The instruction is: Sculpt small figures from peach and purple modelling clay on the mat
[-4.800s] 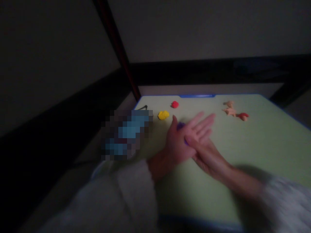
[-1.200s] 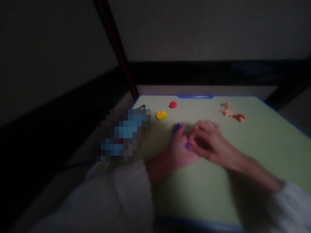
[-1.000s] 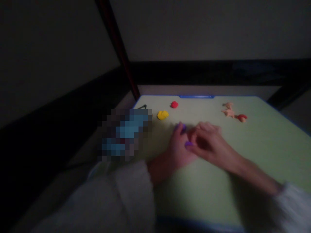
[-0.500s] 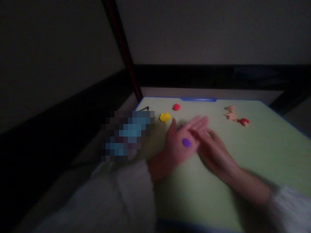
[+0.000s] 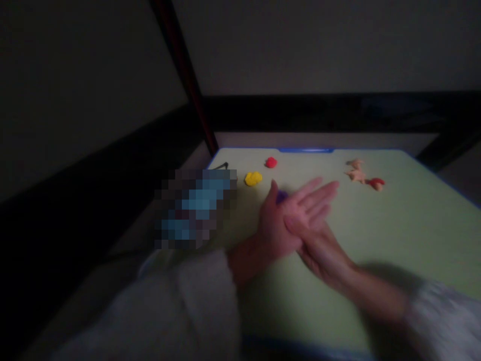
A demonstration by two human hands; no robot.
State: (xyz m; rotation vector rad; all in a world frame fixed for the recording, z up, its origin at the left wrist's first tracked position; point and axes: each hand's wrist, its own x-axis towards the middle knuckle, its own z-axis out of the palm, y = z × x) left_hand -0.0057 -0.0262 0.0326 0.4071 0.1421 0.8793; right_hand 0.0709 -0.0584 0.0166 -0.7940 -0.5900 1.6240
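Observation:
My left hand (image 5: pixel 280 225) is held palm up over the board, fingers stretched and spread, thumb raised. Across its palm lies the thumb of my right hand (image 5: pixel 319 245), over the spot where a small flat purple clay piece lay. That piece is now out of sight, and most of the right fingers are hidden by the left hand. Just behind my left thumb, a bit of purple clay (image 5: pixel 281 196) shows on the board. A flattened yellow clay lump (image 5: pixel 253 178) and a red clay ball (image 5: pixel 271 162) lie farther back.
The pale board (image 5: pixel 413 240) has a blue rim and a blue handle (image 5: pixel 306 150) at the far edge. Beige clay figures (image 5: pixel 356 175) and a red-and-beige clay piece (image 5: pixel 376 184) lie at right. A blurred-out blue object (image 5: pixel 203 203) is at left.
The right thumb has come onto the left palm, covering the purple piece that was visible there. The left fingers have spread apart and show more fully.

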